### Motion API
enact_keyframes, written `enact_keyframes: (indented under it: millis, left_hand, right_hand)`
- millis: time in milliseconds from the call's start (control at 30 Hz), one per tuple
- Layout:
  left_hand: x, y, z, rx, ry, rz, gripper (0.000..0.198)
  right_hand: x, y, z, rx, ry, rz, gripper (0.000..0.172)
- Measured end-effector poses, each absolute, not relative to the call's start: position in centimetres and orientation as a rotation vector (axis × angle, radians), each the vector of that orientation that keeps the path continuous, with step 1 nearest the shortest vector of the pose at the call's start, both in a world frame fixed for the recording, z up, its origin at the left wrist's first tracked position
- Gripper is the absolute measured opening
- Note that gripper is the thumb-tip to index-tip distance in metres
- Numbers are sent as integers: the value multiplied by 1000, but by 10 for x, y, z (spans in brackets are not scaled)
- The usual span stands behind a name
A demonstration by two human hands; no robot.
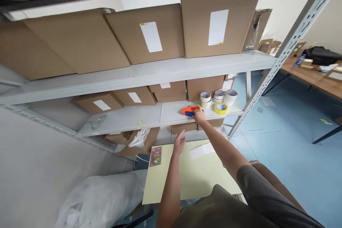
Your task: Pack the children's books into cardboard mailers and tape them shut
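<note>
My right hand (199,115) reaches onto the middle shelf (149,115) and closes on an orange and blue tape dispenser (188,110) with a yellow roll in it. My left hand (179,144) hovers open, fingers apart, above the far edge of a pale yellow flat box (192,174) that lies below the shelf. The box carries a white label (201,150) and a small colourful sticker (155,156).
Rolls of white tape (219,96) and one yellow roll (221,107) stand on the shelf to the right of the dispenser. Cardboard boxes (149,34) fill the shelves. A slanted metal upright (283,55) bounds the right side. White plastic wrap (104,199) lies lower left; a wooden table (315,74) is far right.
</note>
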State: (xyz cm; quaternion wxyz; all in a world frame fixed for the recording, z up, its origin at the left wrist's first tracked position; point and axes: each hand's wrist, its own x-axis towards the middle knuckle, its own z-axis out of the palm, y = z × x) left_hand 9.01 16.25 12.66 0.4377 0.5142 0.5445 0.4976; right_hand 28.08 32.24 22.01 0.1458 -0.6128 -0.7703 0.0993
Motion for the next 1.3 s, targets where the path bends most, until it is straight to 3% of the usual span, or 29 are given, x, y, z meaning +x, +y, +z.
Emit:
enact_keyframes:
  millis: [400, 867, 1100, 1300]
  left_hand:
    - [0, 101, 128, 1268, 1316, 1234, 47]
    - [0, 29, 85, 1241, 1320, 1016, 40]
    - [6, -11, 62, 1212, 1453, 976, 38]
    - [44, -31, 51, 1187, 1514, 938, 38]
  right_hand:
    - [265, 212, 208, -1580, -2097, 19, 25]
    - [295, 10, 56, -1996, -1966, 272, 12]
    - [359, -22, -23, -2207, -1862, 509, 17]
    - [398, -30, -53, -2328, -1566, 732, 27]
